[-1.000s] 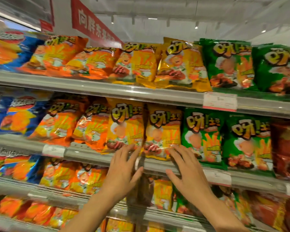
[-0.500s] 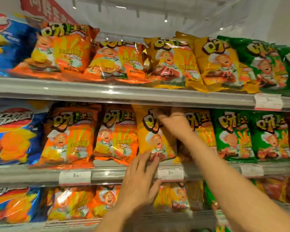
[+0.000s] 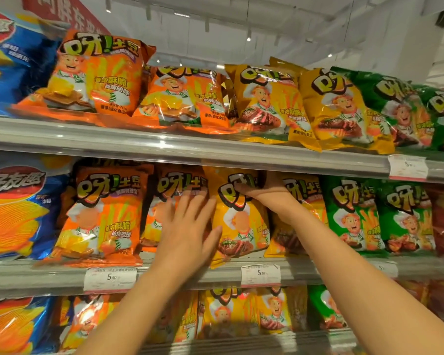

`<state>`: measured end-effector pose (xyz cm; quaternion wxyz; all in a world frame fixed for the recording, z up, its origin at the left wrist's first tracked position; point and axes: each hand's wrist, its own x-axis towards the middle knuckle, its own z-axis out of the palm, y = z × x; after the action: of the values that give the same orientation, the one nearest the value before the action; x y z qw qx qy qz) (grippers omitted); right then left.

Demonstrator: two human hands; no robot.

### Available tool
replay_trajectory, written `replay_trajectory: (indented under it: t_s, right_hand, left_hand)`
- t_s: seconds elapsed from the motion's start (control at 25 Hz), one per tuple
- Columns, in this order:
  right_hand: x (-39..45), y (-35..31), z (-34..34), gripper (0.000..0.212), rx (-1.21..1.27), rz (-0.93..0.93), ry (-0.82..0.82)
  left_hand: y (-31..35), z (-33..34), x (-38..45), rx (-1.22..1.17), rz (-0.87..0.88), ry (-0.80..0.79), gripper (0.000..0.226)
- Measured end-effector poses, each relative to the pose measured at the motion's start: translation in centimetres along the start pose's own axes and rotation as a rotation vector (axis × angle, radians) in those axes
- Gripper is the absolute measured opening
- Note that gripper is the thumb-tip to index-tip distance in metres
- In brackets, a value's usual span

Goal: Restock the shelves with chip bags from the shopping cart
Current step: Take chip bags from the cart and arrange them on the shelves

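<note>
A yellow chip bag (image 3: 239, 221) stands upright on the middle shelf (image 3: 49, 275), between an orange bag (image 3: 162, 201) and another yellow bag (image 3: 303, 201). My right hand (image 3: 264, 190) grips the top of the yellow bag, thumb across its front, fingers hidden behind it. With straight fingers, my left hand (image 3: 187, 226) lies flat over the seam between the orange bag and the yellow bag. The shopping cart is out of view.
The top shelf (image 3: 164, 149) carries orange, yellow and green bags lying tilted. Blue bags (image 3: 13, 213) fill the left end, green bags (image 3: 351, 213) and red bags the right. A lower shelf holds more bags. Price tags (image 3: 260, 275) hang on the rails.
My left hand rose from the shelf rail onto the bag fronts. My right hand stayed at the top of the yellow bag. The view moved closer.
</note>
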<state>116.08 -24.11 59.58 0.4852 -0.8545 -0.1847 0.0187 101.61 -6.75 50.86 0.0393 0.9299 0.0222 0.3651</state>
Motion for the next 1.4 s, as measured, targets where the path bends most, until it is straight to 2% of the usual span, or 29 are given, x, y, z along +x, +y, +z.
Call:
replay_trajectory:
  t_s: [0.08, 0.2, 0.28, 0.36, 0.44, 0.52, 0.64, 0.72, 0.76, 0.88, 0.92, 1.0, 1.08, 1.16, 1.2, 1.28, 1.36, 1.4]
  right_hand:
    - [-0.4, 0.2, 0.2, 0.077, -0.007, 0.040, -0.077]
    - [-0.2, 0.3, 1.0, 0.096, 0.064, -0.142, -0.024]
    - [0.0, 0.7, 1.1, 0.083, 0.129, -0.200, 0.025]
    - [0.0, 1.3, 1.1, 0.053, 0.168, -0.146, 0.078]
    - [0.2, 2.0, 1.4, 0.046, 0.156, -0.097, 0.154]
    - [0.1, 2.0, 1.9, 0.051, 0.149, -0.131, 0.224]
    - [0.4, 1.6, 2.4, 0.076, 0.062, -0.220, 0.279]
    - [0.6, 1.5, 2.7, 0.064, -0.010, -0.184, 0.304]
    - [0.7, 1.2, 2.8, 0.067, -0.020, -0.158, 0.287]
    - [0.8, 0.8, 2.5, 0.101, -0.152, -0.097, 0.193]
    - [0.8, 0.7, 2.4, 0.104, -0.170, -0.100, 0.180]
    - [0.6, 0.6, 2.2, 0.099, -0.118, -0.106, 0.190]
    - [0.5, 0.9, 2.0, 0.083, -0.048, -0.140, 0.272]
    - [0.3, 1.3, 2.4, 0.055, -0.138, -0.148, 0.373]
    - [0.2, 1.4, 2.7, 0.050, -0.209, -0.128, 0.385]
    - [0.0, 1.6, 2.8, 0.052, -0.303, -0.088, 0.342]
    - [0.1, 1.7, 1.8, 0.077, -0.297, -0.095, 0.262]
    - [0.2, 1.7, 0.8, 0.082, -0.230, -0.094, 0.221]
  left_hand:
    - [-1.2, -0.1, 1.6, 0.043, -0.051, -0.134, 0.079]
    - [-1.7, 1.4, 1.2, 0.145, -0.128, -0.226, 0.094]
    - [-1.7, 1.9, 0.8, 0.176, -0.190, -0.218, 0.100]
    - [-1.4, 1.9, 0.7, 0.182, -0.251, -0.199, 0.106]
    - [-1.1, 1.9, 0.6, 0.211, -0.299, -0.201, 0.111]
    - [-0.6, 1.9, 0.4, 0.229, -0.336, -0.203, 0.115]
    - [-0.1, 1.9, 0.4, 0.236, -0.373, -0.214, 0.115]
    - [0.4, 2.2, 0.1, 0.234, -0.355, -0.223, 0.112]
    - [0.5, 2.2, 0.2, 0.222, -0.335, -0.214, 0.108]
    - [0.3, 1.8, 0.5, 0.063, -0.311, -0.203, 0.099]
    - [0.2, 1.6, 0.3, 0.014, -0.296, -0.167, 0.096]
    - [0.7, 1.5, -0.2, -0.014, -0.184, -0.059, 0.087]
    - [1.9, 2.0, -0.6, -0.056, -0.058, -0.008, 0.078]
    - [3.1, 2.8, -0.4, -0.061, -0.019, -0.066, 0.073]
    - [3.3, 3.1, -0.2, -0.020, -0.023, -0.116, 0.071]
    - [3.0, 3.5, 0.1, 0.041, -0.016, -0.181, 0.070]
    - [2.6, 3.2, 0.4, -0.010, 0.000, -0.175, 0.072]
    - [2.5, 2.9, 0.6, -0.069, -0.007, -0.157, 0.073]
